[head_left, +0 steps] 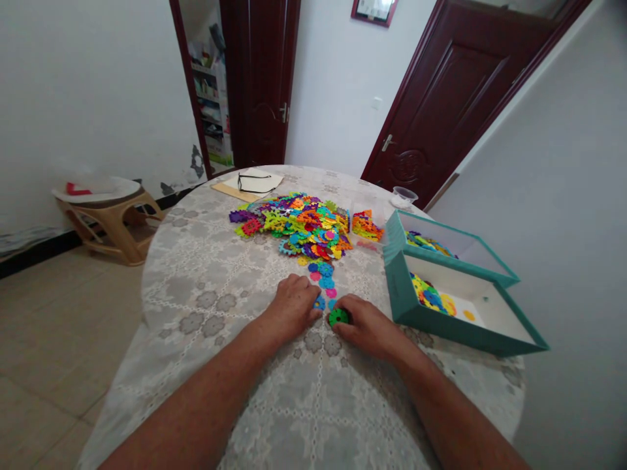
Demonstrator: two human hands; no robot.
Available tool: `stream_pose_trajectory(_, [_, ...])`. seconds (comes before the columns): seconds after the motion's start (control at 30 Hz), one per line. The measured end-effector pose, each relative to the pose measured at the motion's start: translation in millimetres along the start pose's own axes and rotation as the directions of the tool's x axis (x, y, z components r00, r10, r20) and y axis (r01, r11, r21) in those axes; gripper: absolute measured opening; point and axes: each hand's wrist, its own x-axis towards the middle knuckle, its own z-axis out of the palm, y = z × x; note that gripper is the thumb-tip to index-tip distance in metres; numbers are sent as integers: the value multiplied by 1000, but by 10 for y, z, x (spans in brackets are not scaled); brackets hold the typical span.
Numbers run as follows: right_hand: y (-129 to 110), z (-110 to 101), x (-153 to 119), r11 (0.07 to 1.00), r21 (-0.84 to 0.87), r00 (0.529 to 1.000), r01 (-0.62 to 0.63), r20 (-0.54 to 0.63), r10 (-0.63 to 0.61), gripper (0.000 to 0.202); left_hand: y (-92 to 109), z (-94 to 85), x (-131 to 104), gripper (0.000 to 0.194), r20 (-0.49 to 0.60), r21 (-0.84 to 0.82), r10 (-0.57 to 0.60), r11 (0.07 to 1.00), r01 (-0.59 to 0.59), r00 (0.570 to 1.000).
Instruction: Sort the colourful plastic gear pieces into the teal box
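Observation:
Near the middle of the table, my left hand (294,303) closes its thumb and fingers around a blue notched plastic disc (319,303). My right hand (365,323) grips a green notched disc (338,318) between thumb and fingers, just right of my left hand; whether it is one disc or a stack I cannot tell. Loose blue discs (326,282) and pink discs (332,294) lie in a short trail beyond my hands. That trail leads to a large heap of colourful plastic pieces (308,225), gear-like and flat.
Two teal boxes (460,329) with more pieces stand at the right. A clear container (367,228) of orange and yellow pieces adjoins the heap. Glasses (255,184) rest on papers at the far left, and a clear bowl (404,194) sits at the back. A patterned cloth (196,365) covers the table.

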Motion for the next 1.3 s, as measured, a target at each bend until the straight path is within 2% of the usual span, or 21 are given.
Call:
stream_pose_trajectory(0.07, [5, 4, -2, 1000, -10, 1000, -5, -9, 5, 7, 7, -21, 2, 29, 1, -12, -2, 1000, 2, 1000])
stream_pose_trajectory(0.2, [-6, 0, -8, 1000, 24, 1000, 0, -14, 1, 22, 23, -59, 12, 29, 11, -26, -35, 999, 35, 999])
stream_pose_trajectory(0.53, [-7, -8, 6, 1000, 12, 1000, -2, 8, 2, 21, 37, -110, -5, 25, 32, -39, -60, 997, 61, 998])
stream_pose_trajectory(0.77, [-51, 14, -8, 987, 157, 1000, -12, 10, 10, 22, 49, -91, 3, 30, 39, -47, -58, 997, 60, 998])
stream_pose_trajectory(0.87, [-76, 59, 12, 976, 216, 999, 12, -38, -4, 34, 42, -83, 1, 29, 49, -28, -57, 998, 58, 997])
stream_pose_trajectory(1.03, [-95, 118, 54, 984, 176, 995, 39, -92, -23, 21, 57, -127, -10, 24, 45, -5, -78, 997, 78, 996])
stream_pose_trajectory(1.1, [-75, 147, 60, 982, 181, 993, 53, -112, -33, 23, 68, -141, -13, 23, 36, -10, -83, 996, 83, 996])
stream_pose_trajectory(1.2, [-23, 214, 69, 962, 270, 991, 43, -136, -6, 30, 61, -131, -25, 21, 39, -26, -92, 995, 93, 995])
stream_pose_trajectory(1.3, [7, 279, 94, 916, 400, 987, 31, -155, 34, 39, 14, -83, -49, 19, 49, -145, -27, 989, 33, 998])
